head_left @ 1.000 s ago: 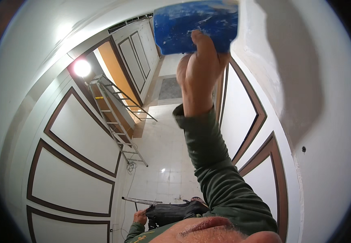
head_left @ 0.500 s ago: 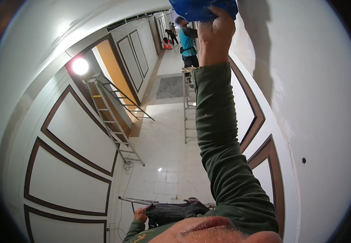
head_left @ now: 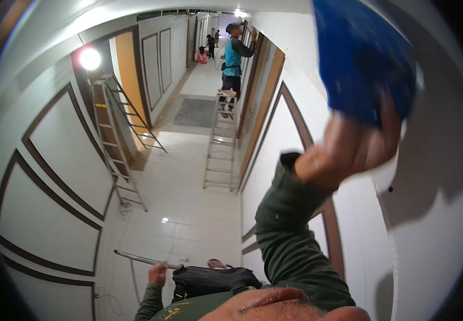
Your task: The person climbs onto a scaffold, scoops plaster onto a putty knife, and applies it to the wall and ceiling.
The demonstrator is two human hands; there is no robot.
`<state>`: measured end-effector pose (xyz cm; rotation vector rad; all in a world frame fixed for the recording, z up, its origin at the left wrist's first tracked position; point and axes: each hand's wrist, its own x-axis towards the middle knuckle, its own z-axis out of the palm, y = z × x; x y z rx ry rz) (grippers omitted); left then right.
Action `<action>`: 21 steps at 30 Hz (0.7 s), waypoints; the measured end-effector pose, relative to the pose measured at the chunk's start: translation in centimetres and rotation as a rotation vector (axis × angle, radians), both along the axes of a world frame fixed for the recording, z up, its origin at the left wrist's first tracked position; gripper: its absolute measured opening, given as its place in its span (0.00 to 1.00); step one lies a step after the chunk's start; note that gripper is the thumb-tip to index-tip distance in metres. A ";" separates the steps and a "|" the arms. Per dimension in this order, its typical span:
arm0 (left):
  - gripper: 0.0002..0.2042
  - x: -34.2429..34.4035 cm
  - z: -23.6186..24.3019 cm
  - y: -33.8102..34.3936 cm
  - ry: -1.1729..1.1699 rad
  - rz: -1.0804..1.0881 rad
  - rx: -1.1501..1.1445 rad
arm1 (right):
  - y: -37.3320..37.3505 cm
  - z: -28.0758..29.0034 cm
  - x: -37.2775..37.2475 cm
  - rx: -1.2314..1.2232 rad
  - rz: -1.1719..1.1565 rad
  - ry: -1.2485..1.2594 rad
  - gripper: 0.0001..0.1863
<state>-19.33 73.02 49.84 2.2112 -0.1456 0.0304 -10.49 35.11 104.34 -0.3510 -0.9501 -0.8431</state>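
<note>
My right hand [head_left: 349, 147] is raised against the white wall [head_left: 429, 224] on my right, gripping a flat blue tool [head_left: 362, 59] flecked with white; the tool and hand are motion-blurred. The dark green sleeve runs from my shoulder up to that hand. Down near my waist, my left hand [head_left: 158, 272] is closed on a long thin metal bar [head_left: 143, 260] that points left over the floor. A black bag [head_left: 210, 279] hangs at my front.
A tiled corridor runs ahead between white panelled walls with dark trim. A metal ladder [head_left: 115, 144] leans at the left by a bright lamp [head_left: 90, 58]. Another person in a teal vest [head_left: 233, 53] stands on a second ladder [head_left: 222, 144] further along. Orange cones stand far back.
My right hand has swept the blue tool down and to the right along the wall. The view has turned, showing the corridor and the person on the ladder.
</note>
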 end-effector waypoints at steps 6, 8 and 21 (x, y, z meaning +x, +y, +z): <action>0.19 11.0 12.4 -9.8 0.059 -0.032 -0.628 | 2.0 -11.5 -4.0 0.003 -0.623 0.569 0.32; 0.20 15.4 17.6 -13.2 -0.113 -0.144 -0.639 | 2.5 -14.2 -4.8 -0.003 -0.701 0.817 0.34; 0.14 28.4 53.3 -37.5 -1.045 -0.407 -0.595 | -1.7 -20.9 -14.6 -0.650 -0.686 1.167 0.26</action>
